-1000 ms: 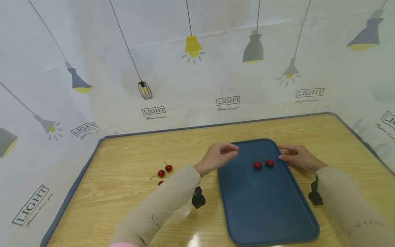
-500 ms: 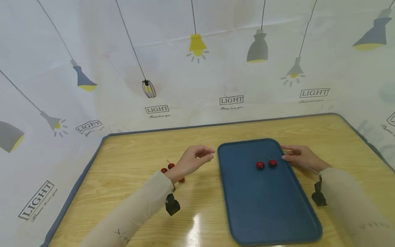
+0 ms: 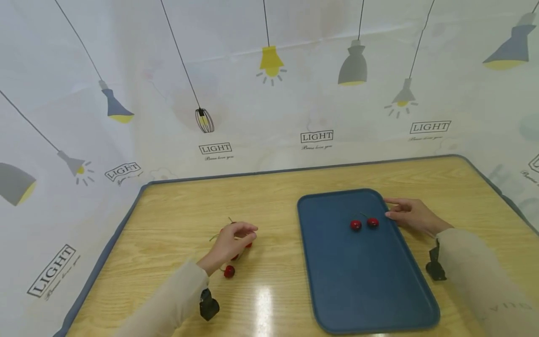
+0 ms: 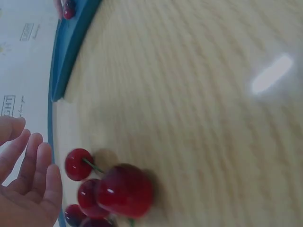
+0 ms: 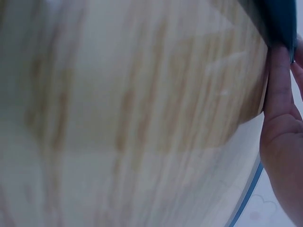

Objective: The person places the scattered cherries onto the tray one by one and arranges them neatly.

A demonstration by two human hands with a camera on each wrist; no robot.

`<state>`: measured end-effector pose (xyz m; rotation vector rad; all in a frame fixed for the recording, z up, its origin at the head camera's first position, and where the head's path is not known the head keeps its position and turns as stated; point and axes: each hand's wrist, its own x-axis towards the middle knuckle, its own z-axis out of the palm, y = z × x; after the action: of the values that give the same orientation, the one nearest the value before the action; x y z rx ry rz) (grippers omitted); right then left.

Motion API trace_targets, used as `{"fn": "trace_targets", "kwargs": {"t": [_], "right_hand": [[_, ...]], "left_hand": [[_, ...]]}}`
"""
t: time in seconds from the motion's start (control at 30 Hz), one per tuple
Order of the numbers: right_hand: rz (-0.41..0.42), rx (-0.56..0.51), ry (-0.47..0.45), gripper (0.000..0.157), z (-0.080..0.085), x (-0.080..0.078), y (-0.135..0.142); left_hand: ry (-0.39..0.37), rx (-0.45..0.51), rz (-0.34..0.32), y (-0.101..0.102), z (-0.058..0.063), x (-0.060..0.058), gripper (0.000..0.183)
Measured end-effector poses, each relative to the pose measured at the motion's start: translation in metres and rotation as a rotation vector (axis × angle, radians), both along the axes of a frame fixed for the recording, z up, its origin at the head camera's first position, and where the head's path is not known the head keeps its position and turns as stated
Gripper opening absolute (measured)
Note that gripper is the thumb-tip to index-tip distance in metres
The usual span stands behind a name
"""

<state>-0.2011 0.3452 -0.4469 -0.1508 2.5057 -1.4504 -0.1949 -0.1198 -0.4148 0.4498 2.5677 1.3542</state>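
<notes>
My left hand (image 3: 229, 243) hovers over a cluster of red cherries (image 3: 229, 271) on the table, partly hiding them from above. Its fingers are loosely bent with nothing between them. The left wrist view shows several cherries (image 4: 125, 190) with green stems just beside those fingers (image 4: 53, 187). To the right lies a blue rectangular tray (image 3: 366, 290). Near its far end sit two cherries, one (image 3: 355, 225) left of the other (image 3: 372, 222). My right hand (image 3: 410, 215) holds the tray's right rim near the far corner, thumb and fingers at the edge (image 5: 279, 28).
The wood-grain table (image 3: 269, 201) has a blue-grey border along its back and sides. Behind it rises a pale wall covering (image 3: 252, 103) printed with hanging lamps. Table surface lies between the cherry cluster and the tray.
My left hand has moved left and down from over the tray's left edge to the cherry cluster. The right hand stays at the tray's rim. Both cherries on the tray stay put.
</notes>
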Motion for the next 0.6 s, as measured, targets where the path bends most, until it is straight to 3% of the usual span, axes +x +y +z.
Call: {"fn": "trace_targets", "kwargs": {"t": [0.37, 0.6], "right_hand": [[0.003, -0.011, 0.007, 0.061, 0.0, 0.0, 0.0], [0.002, 0.011, 0.009, 0.062, 0.0, 0.0, 0.0]], "left_hand": [[0.035, 0.009, 0.035, -0.014, -0.015, 0.006, 0.019], [0.087, -0.04, 0.045, -0.016, -0.017, 0.007, 0.018]]}}
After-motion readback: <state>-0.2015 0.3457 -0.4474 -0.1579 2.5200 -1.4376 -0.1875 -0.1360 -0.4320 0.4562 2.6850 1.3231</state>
